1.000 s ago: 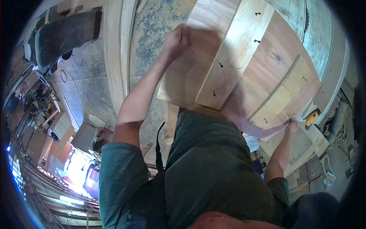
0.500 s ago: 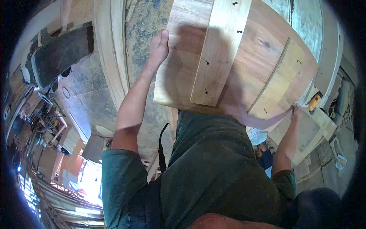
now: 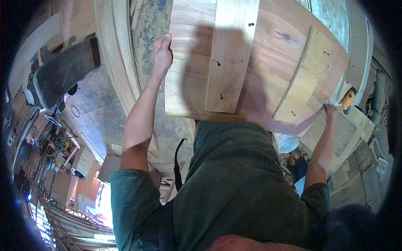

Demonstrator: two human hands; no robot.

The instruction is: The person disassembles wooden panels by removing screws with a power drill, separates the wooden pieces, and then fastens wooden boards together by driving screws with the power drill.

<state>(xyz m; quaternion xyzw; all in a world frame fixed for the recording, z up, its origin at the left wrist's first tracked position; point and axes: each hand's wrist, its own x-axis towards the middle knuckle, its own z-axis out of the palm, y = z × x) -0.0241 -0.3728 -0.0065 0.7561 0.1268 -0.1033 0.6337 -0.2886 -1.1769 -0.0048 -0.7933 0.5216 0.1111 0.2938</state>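
- Presently, wooden panel (image 3: 270, 39) between both hands, directly ahead of the torso; taken as landmark below.
- At panel's left edge: grip of left hand (image 3: 162, 52) closed around the rim, thumb uppermost, remaining fingers mostly hidden.
- At panel's near right edge: grip of right hand (image 3: 331, 108), apparently pinching the rim; exact finger placement too small to tell.
- Neither hand nearer; panel spanning the gap from left grip to right grip. Full long axis not verifiable, far end being cut off by the frame.
- Across panel's face: wide batten (image 3: 232, 50), straight-sided, long axis pointing away from the torso; to its right, shorter batten (image 3: 303, 75), rough-edged and slanted.
- On both battens: dark fasteners (image 3: 218, 64), standing proud.
- Panel surface: warm-toned wood, visible grain, one knot, curved right side.
- Just beyond panel's right edge: yellow-handled tool (image 3: 348, 100).
- Below panel's near edge: pale, round bucket (image 3: 287, 143).
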